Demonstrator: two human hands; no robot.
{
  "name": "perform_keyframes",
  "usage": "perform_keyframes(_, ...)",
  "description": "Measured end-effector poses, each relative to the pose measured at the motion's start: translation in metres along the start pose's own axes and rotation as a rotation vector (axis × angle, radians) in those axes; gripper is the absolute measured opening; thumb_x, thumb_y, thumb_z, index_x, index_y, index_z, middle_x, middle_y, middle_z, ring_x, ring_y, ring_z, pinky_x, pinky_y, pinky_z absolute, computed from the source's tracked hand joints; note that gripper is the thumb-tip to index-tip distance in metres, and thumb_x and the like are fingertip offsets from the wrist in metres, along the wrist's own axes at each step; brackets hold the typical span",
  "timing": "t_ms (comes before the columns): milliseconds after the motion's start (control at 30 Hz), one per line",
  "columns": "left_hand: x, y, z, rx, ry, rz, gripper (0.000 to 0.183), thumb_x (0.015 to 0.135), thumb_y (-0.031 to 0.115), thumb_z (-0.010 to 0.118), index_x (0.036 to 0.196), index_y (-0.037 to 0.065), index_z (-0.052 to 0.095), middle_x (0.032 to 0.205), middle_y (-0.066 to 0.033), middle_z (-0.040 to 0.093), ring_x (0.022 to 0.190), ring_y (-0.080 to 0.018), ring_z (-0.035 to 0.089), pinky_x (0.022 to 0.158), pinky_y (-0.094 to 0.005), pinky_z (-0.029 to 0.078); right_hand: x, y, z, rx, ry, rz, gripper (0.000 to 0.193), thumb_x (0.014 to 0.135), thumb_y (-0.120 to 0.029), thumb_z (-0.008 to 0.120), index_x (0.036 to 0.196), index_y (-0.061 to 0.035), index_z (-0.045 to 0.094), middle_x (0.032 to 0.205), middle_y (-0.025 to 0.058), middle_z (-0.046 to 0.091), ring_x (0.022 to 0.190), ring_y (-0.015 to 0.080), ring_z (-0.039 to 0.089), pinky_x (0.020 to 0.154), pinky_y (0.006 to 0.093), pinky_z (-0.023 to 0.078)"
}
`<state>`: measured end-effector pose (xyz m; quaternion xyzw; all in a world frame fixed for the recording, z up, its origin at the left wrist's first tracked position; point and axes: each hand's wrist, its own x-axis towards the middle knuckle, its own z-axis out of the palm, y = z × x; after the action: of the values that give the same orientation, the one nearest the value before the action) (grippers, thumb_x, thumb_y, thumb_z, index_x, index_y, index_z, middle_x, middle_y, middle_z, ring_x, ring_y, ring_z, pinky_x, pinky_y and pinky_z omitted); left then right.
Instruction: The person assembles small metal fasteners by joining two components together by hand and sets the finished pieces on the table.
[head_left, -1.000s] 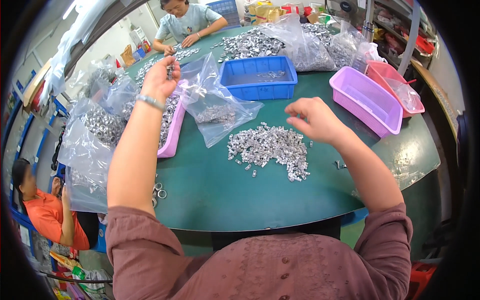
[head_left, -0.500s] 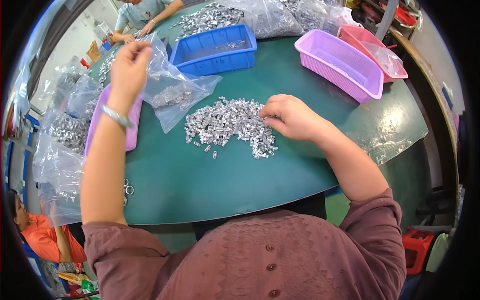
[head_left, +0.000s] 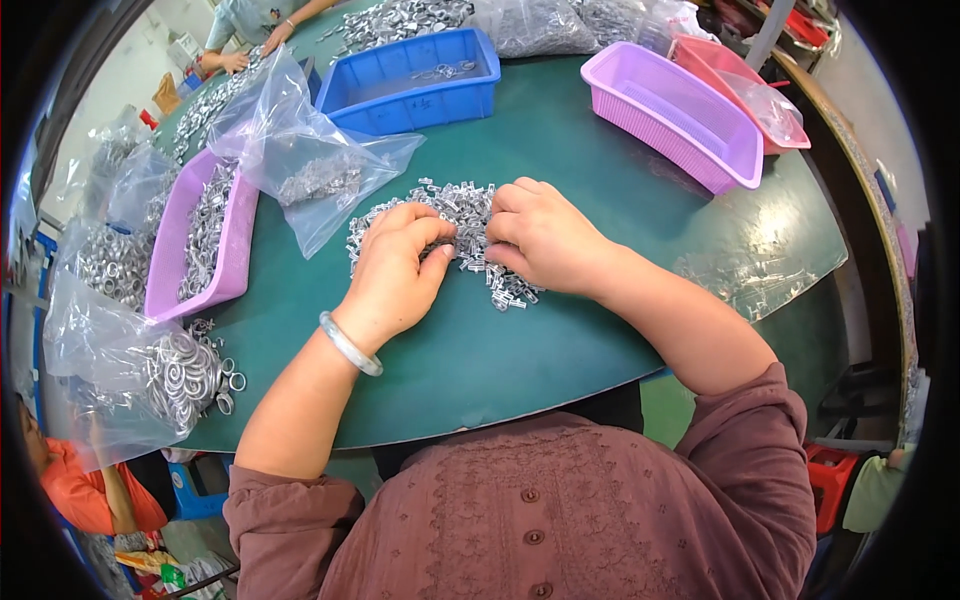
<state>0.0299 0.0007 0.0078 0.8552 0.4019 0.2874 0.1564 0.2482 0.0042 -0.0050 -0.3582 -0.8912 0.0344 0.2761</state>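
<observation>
Near the middle of the green table point(head_left: 590, 350), left hand point(head_left: 395, 265) and right hand point(head_left: 545, 235) at a pile of small metal pieces point(head_left: 468, 205)

Closest to me on the feed is a brown shirt point(head_left: 480, 500), with the table's near edge just beyond it. At the near left I see metal rings point(head_left: 185, 375) lying against a clear bag point(head_left: 110, 400), a few of them loose on the table. A pale bangle point(head_left: 350, 345) circles the left wrist.

The pile lies between the two hands. I have the left hand on its left side, thumb near the curled fingers; I cannot tell whether they are clamped on any pieces. The right hand is at its right side, fingers bent and tips close to the pieces; whether it grips anything, I cannot tell either.

Past the left hand, a long purple basket point(head_left: 240, 235) holds metal parts, and a clear sack point(head_left: 275, 115) with small pieces inside lies over its far end. Farther off I see a blue tray point(head_left: 410, 108) with a few pieces in it. On the right, a second purple basket point(head_left: 670, 140) stands beside a red tray point(head_left: 790, 138). At the far left, a co-worker's hands point(head_left: 278, 38) are by scattered metal parts point(head_left: 205, 115).
</observation>
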Motion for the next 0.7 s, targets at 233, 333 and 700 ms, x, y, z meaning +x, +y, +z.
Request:
perform_keyframes(233, -0.007, 0.0, 0.003, 0.009, 0.071, 0.017, 0.018, 0.08, 0.005, 0.066, 0.098, 0.002, 0.067, 0.103, -0.0117, 0.06, 0.098, -0.0301, 0.056, 0.087, -0.0375, 0.044, 0.001, 0.002, -0.002, 0.088, -0.004, 0.033, 0.016, 0.076, -0.021, 0.071, 0.077, -0.0059, 0.066, 0.088, 0.008, 0.056, 0.089, 0.027, 0.053, 0.079, 0.0387, 0.043)
perform_keyframes(333, -0.006, 0.001, 0.003, -0.004, 0.055, 0.022, 0.019, 0.08, 0.004, 0.066, 0.099, 0.002, 0.066, 0.102, -0.0114, 0.06, 0.096, -0.0296, 0.056, 0.086, -0.0369, 0.044, 0.002, -0.004, 0.001, 0.021, 0.017, 0.032, 0.014, 0.076, -0.019, 0.069, 0.077, -0.0059, 0.066, 0.088, 0.0082, 0.056, 0.09, 0.0277, 0.053, 0.079, 0.0393, 0.043)
perform_keyframes(700, -0.008, 0.001, 0.005, -0.007, 0.078, 0.057, 0.018, 0.079, 0.003, 0.066, 0.097, 0.001, 0.067, 0.099, -0.0109, 0.06, 0.094, -0.0287, 0.056, 0.083, -0.0364, 0.046, 0.006, -0.005, 0.007, 0.128, 0.097, 0.032, 0.005, 0.076, -0.009, 0.065, 0.078, -0.0046, 0.065, 0.085, 0.0092, 0.056, 0.085, 0.03, 0.054, 0.076, 0.04, 0.044)
